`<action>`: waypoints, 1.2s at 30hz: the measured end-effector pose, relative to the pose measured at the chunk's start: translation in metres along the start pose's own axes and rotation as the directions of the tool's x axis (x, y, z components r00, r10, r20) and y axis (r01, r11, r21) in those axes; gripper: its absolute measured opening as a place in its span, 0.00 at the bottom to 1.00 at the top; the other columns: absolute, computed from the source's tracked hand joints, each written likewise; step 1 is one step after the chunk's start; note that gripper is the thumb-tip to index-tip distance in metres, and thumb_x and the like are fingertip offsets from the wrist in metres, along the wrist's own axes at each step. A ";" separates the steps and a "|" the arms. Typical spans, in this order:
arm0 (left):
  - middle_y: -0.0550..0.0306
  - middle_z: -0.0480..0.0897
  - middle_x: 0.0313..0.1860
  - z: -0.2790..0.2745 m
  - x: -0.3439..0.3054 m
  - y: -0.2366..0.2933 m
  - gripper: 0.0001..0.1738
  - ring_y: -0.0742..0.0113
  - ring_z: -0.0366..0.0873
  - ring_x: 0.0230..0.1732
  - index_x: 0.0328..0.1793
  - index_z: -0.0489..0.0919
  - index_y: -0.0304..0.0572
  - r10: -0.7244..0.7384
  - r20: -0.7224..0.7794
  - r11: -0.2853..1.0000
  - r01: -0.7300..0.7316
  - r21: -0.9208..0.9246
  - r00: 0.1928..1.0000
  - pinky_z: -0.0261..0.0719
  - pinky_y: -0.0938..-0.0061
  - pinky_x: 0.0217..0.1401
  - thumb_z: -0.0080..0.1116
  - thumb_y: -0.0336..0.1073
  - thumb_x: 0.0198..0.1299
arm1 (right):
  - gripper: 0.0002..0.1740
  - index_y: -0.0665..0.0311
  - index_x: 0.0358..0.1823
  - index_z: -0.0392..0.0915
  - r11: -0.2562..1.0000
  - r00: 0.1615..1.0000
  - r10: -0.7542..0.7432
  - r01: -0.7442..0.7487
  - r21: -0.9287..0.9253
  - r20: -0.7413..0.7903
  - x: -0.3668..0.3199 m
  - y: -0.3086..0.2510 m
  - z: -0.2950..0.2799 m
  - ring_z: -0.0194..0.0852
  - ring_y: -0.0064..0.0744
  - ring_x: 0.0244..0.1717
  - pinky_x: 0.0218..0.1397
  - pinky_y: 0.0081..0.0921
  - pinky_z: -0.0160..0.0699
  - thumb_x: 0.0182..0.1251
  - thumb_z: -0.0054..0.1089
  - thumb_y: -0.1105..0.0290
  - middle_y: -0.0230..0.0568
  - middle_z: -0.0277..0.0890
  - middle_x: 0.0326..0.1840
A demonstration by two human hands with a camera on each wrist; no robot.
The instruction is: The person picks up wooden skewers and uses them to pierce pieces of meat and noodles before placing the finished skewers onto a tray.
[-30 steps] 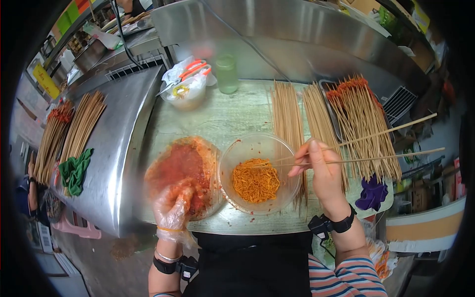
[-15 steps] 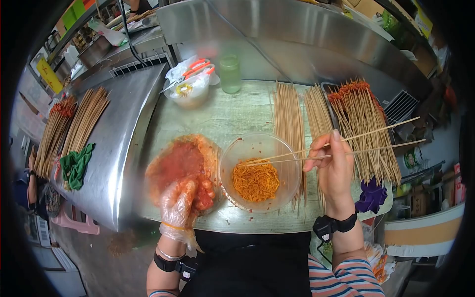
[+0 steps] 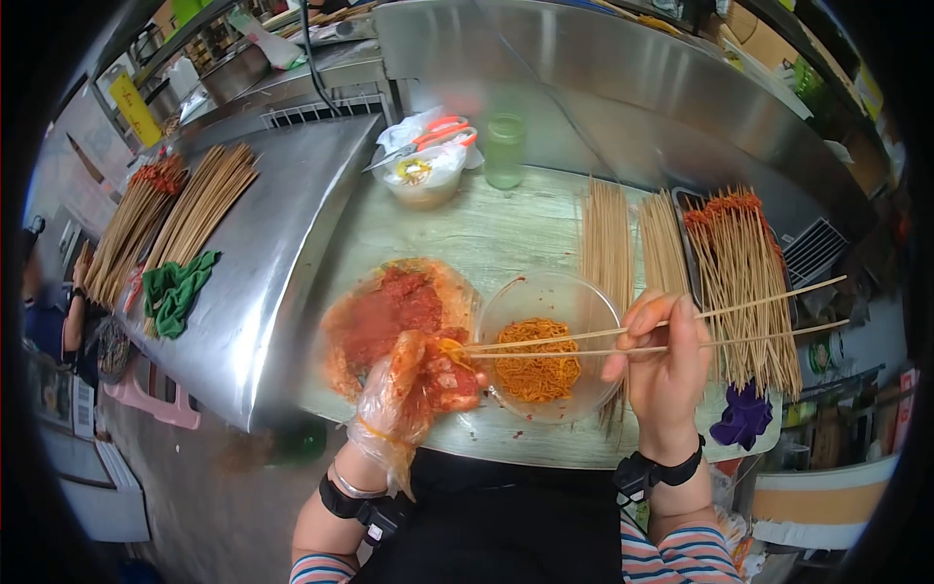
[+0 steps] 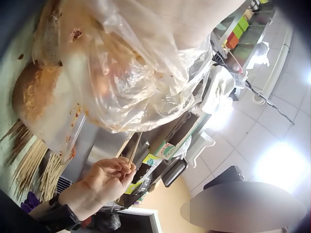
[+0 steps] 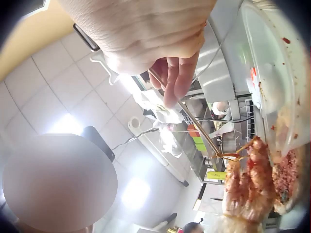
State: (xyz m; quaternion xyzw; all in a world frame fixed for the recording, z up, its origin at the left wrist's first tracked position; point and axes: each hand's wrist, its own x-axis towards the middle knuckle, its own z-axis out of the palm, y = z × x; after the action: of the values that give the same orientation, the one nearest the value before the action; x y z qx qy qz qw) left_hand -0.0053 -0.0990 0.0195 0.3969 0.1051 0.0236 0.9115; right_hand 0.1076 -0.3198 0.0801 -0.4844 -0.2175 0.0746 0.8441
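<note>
Steel wall panel (image 3: pixel 584 88), one, beyond the clear plastic bowl (image 3: pixel 550 292). Steel bench (image 3: pixel 263 282), one, well left of the bowl; green wood-grain bench (image 3: pixel 477 238), one, directly under it.

Skewer bundles, five. Far left of bowl: one red-tipped (image 3: pixel 136 229), one plain (image 3: pixel 202 200). Right of bowl: two plain (image 3: pixel 605 234), then one red-tipped (image 3: pixel 744 292).

Red paste (image 3: pixel 394 310), one spread, just left of bowl.

Left hand (image 3: pixel 394 389), gloved in clear plastic, near bowl's left rim. Fingers turned up, smeared red; cannot tell whether that grip is closed on anything.

Right hand (image 3: pixel 671 375), bare, raised at bowl's right rim. Narrow grip holding two chopsticks (image 3: pixel 769 297), tips across the bowl at the left fingers.

Beyond bowl, leftward: one tub (image 3: pixel 428 195), one green glass (image 3: pixel 504 151).

Cloths, two: green (image 3: pixel 178 292) far left of bowl, purple (image 3: pixel 744 417) right.

Orange-yellow strips (image 3: pixel 540 375): one heap inside bowl, a few at chopstick tips.
</note>
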 end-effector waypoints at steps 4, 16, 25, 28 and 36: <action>0.40 0.79 0.46 0.006 -0.009 0.012 0.34 0.50 0.81 0.45 0.59 0.67 0.24 -0.018 -0.019 1.000 0.019 0.013 1.000 0.85 0.63 0.42 0.46 0.54 0.66 | 0.25 0.71 0.30 0.69 0.999 0.999 0.034 -0.033 -0.039 0.022 0.000 0.003 -0.003 0.74 0.33 0.17 0.21 0.21 0.76 0.76 0.30 0.59 0.45 0.69 0.28; 0.45 0.80 0.44 -0.030 -0.005 0.009 0.25 0.58 0.81 0.41 0.56 0.72 0.26 0.067 -0.061 0.988 -0.057 0.146 0.996 0.82 0.69 0.43 0.50 0.45 0.67 | 0.23 0.70 0.29 0.71 0.984 0.986 0.163 -0.164 0.071 0.026 0.028 0.000 -0.022 0.73 0.32 0.15 0.17 0.21 0.75 0.76 0.33 0.60 0.44 0.72 0.23; 0.42 0.80 0.46 -0.007 -0.004 0.020 0.32 0.56 0.83 0.40 0.60 0.69 0.27 -0.217 0.033 0.949 0.203 0.240 0.976 0.84 0.71 0.38 0.43 0.54 0.68 | 0.23 0.69 0.30 0.72 0.955 0.951 0.278 -0.289 0.068 0.137 0.039 0.012 -0.017 0.75 0.31 0.16 0.18 0.20 0.77 0.75 0.34 0.59 0.43 0.73 0.23; 0.41 0.79 0.49 -0.005 -0.005 0.018 0.33 0.54 0.83 0.41 0.61 0.69 0.28 -0.267 0.099 0.956 0.250 0.157 0.959 0.85 0.71 0.38 0.42 0.55 0.67 | 0.23 0.69 0.30 0.71 0.948 0.940 0.304 -0.315 0.046 0.155 0.039 0.016 -0.016 0.76 0.31 0.16 0.18 0.19 0.77 0.75 0.34 0.59 0.43 0.73 0.23; 0.41 0.78 0.49 0.001 -0.016 0.019 0.26 0.55 0.82 0.44 0.62 0.67 0.28 -0.119 0.001 0.973 0.116 0.201 0.993 0.84 0.67 0.43 0.52 0.41 0.65 | 0.24 0.69 0.30 0.71 0.970 0.969 0.242 -0.240 -0.035 0.057 0.030 0.016 -0.017 0.75 0.29 0.16 0.19 0.19 0.77 0.75 0.34 0.58 0.42 0.72 0.23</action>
State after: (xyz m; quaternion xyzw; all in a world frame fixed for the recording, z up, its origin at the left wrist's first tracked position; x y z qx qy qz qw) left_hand -0.0200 -0.0885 0.0371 0.4800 0.1245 -0.0435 0.8673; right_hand 0.1436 -0.3146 0.0677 -0.5166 -0.1836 0.1882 0.8149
